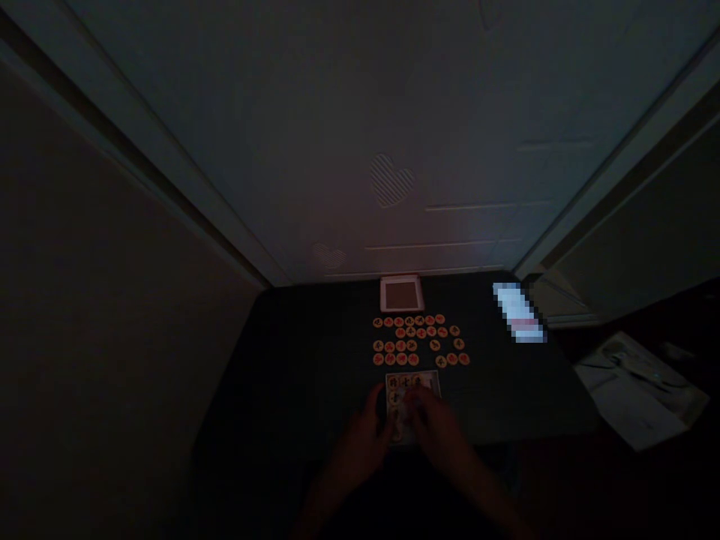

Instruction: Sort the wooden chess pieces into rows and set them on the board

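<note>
A shallow white box (439,384) lies near the front edge of the dark table, with several xiangqi pieces (406,382) laid along its back and left sides. My left hand (368,427) is at the box's left side, fingers along the outer wall and thumb over the near left corner, closed on it. Over the box's right half is my right hand (433,420), its fingertips pressed together low inside; what they hold is too dark to make out. Beyond the box, several round xiangqi pieces (401,346) with red or black characters lie flat in loose rows.
A white-rimmed box lid or tray (401,309) lies at the back by the wall. To the right a bright, pixelated oblong (517,311) rests on the table. An open white carton (641,390) stands lower, beyond the right edge. The room is very dim.
</note>
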### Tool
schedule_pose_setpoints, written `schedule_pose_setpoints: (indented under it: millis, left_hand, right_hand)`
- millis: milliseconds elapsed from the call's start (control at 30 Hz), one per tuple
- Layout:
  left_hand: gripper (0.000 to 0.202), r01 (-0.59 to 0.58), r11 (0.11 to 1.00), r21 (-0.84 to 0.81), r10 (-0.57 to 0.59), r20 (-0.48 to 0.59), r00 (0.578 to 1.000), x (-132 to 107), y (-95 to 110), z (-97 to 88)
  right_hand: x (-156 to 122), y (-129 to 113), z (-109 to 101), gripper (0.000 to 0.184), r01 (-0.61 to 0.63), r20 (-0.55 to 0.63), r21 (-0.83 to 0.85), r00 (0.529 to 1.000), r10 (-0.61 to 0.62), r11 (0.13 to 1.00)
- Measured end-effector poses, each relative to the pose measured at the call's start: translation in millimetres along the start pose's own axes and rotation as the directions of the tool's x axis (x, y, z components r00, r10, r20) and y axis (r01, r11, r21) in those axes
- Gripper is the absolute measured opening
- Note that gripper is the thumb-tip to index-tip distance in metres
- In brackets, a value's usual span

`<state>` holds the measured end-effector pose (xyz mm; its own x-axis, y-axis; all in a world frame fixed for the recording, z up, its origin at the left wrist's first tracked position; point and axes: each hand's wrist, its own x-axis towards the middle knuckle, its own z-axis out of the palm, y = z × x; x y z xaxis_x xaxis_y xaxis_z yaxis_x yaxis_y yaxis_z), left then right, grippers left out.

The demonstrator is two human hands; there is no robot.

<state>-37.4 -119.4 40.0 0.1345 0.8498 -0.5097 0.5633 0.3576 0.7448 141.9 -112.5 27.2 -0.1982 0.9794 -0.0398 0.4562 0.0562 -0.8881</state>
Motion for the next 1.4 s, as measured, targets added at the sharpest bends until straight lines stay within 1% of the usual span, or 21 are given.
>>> schedule_pose_setpoints:
  millis: [133,233,400,533,667,767,900,967,1033,1100,1200,1267,1400]
  left_hand:
    - [0.067,0.001,1.000,0.005,-0.001,0.018,1.000,0.1,-2.4,0.2]
    - [0.067,-0.018,1.000,0.008,0.018,0.022,1.000,0.0,-2.6,0.2]
    - [0.068,0.004,1.000,-0.010,-0.004,0.007,1.000,-1.7,3.5,-0.9]
    - [0.071,0.015,0.999,-0.038,-0.014,0.030,0.999,-3.1,6.8,-3.0]
    - [0.071,0.022,0.999,-0.026,-0.021,0.024,1.000,-3.6,8.3,-4.1]
    - [0.072,0.036,0.999,-0.021,-0.036,0.020,0.999,-4.1,9.9,-4.4]
    - [0.073,0.028,0.999,-0.030,-0.027,0.028,0.999,-4.7,10.4,-5.7]
    - [0.073,0.027,0.999,-0.028,-0.026,0.029,0.999,-4.4,9.2,-7.0]
    - [0.071,0.012,1.000,-0.007,-0.012,0.005,1.000,-2.9,7.9,-9.1]
    - [0.067,-0.031,0.999,0.039,0.032,-0.036,0.999,0.4,7.1,-12.1]
    - [0.057,-0.116,0.986,0.123,0.128,-0.094,0.987,8.7,8.3,-18.0]
    - [0.050,-0.163,0.973,0.162,0.183,-0.123,0.975,15.3,11.0,-22.3]
    - [0.042,-0.241,0.942,0.235,0.280,-0.149,0.948,27.3,21.2,-29.0]
  right_hand:
    - [2.6,-0.8,0.5,0.021,0.008,0.039,0.020,0.999,-0.008,1.000]
    - [2.9,-1.9,1.6,0.022,0.009,0.065,0.027,0.998,-0.011,1.000]
    - [1.3,-1.7,2.7,0.022,0.032,0.050,0.030,0.998,-0.033,0.999]
    - [1.3,2.1,4.2,0.022,0.041,0.041,0.014,0.998,-0.042,0.999]
    - [2.7,5.3,6.0,0.021,0.032,0.043,0.006,0.999,-0.033,0.999]
    - [3.3,4.5,6.1,0.021,0.048,0.027,0.014,0.998,-0.048,0.999]
    - [2.1,-0.1,1.2,0.021,0.053,0.015,0.013,0.998,-0.054,0.998]
    - [0.4,-2.5,-4.5,0.022,0.059,0.000,0.019,0.998,-0.059,0.998]
    - [-2.0,-4.0,-13.0,0.022,0.070,-0.014,0.020,0.997,-0.070,0.997]
    - [-4.4,-3.1,-23.6,0.022,0.061,-0.045,0.014,0.997,-0.060,0.998]
    - [-6.8,5.3,-40.5,0.024,-0.012,-0.166,0.001,0.986,0.012,1.000]
    - [-6.7,15.8,-50.4,0.026,-0.066,-0.250,-0.004,0.966,0.063,0.998]
    - [-2.9,40.5,-63.3,0.032,-0.149,-0.353,0.000,0.925,0.139,0.989]
